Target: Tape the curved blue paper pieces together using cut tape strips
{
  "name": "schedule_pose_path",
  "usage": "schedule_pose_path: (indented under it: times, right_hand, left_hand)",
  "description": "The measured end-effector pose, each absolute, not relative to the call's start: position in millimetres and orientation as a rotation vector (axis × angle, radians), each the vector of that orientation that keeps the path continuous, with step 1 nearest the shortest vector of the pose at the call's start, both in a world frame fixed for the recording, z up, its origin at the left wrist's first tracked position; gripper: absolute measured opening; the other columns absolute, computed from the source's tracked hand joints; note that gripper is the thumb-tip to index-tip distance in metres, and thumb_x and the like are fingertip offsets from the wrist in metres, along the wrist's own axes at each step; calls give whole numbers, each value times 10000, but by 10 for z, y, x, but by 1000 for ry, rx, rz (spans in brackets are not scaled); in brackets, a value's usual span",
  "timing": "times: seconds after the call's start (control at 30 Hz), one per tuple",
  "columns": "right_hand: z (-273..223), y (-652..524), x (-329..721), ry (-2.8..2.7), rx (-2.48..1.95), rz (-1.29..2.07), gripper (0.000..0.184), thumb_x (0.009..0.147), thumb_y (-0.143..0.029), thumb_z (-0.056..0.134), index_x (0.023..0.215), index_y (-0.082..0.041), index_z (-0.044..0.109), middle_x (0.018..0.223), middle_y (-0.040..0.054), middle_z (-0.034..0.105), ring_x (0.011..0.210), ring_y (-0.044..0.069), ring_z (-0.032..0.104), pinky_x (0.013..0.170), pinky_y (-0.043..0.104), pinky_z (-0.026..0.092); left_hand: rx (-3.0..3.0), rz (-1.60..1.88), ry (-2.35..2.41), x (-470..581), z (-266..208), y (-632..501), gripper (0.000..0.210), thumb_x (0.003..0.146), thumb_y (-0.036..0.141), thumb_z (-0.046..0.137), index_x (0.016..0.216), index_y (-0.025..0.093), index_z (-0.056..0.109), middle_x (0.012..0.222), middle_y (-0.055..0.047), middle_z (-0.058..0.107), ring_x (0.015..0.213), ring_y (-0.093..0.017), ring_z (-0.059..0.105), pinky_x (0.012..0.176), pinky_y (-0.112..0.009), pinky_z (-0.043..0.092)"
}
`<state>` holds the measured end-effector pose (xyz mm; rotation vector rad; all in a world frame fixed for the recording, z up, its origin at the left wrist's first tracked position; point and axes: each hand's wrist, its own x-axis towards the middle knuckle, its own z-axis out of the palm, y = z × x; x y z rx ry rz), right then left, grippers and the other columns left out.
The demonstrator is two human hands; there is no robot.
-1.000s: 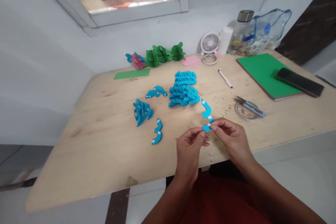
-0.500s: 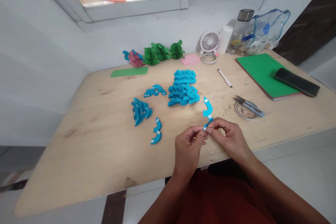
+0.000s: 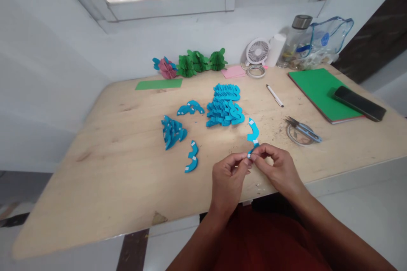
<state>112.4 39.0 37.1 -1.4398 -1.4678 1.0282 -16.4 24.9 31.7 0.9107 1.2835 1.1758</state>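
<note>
Near the table's front edge, a curved blue paper piece (image 3: 254,135) with small white tape squares is pinched at its lower end. My left hand (image 3: 229,180) and my right hand (image 3: 278,167) meet there, fingertips closed together around a white square; the fingers hide part of that end. To the left lies another wavy blue paper strip (image 3: 192,157) with white squares. Beyond it are a folded blue paper cluster (image 3: 172,131) and a blue arched piece (image 3: 190,108). Stacks of blue paper cutouts (image 3: 224,112) sit behind my hands.
Thread snips (image 3: 303,129) rest on a tape roll at the right. A pen (image 3: 275,95), a green folder (image 3: 318,93) and a phone (image 3: 359,102) lie farther back. Along the wall stand green paper shapes (image 3: 200,62), a small fan (image 3: 257,52) and a bottle (image 3: 294,40).
The camera view has shifted slightly, so the table's contents appear a little to the right. Both hands keep the same pinch on the blue paper piece, with hardly any movement.
</note>
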Motion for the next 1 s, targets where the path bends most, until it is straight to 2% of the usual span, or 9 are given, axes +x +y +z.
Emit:
schedule_pose_path:
  times: [0.4, 0.6, 1.0]
  right_hand:
    - [372, 332, 1127, -1544, -1435, 901, 116, 784, -214, 586, 668, -216, 600, 646, -3, 606, 660, 160, 553, 665, 295, 440]
    - [352, 328, 1142, -1613, -1400, 876, 114, 799, -207, 594, 692, -207, 634, 692, 8, 640, 698, 165, 587, 698, 301, 447]
    - [420, 260, 1221, -1542, -1414, 670, 135, 844, -239, 590, 754, -204, 683, 786, 33, 709, 772, 177, 636, 727, 294, 466]
  left_hand:
    - [1004, 1198, 1307, -139, 254, 218, 105, 741, 237, 669, 753, 188, 761, 677, -23, 720, 608, -147, 621, 609, -254, 499]
    - [942, 1210, 1324, -144, 229, 253, 88, 701, 224, 675, 667, 162, 727, 559, 9, 658, 523, -111, 560, 538, -221, 461]
    - [780, 1344, 1288, -245, 272, 256, 68, 693, 186, 662, 639, 153, 686, 568, 0, 687, 506, -96, 578, 535, -207, 489]
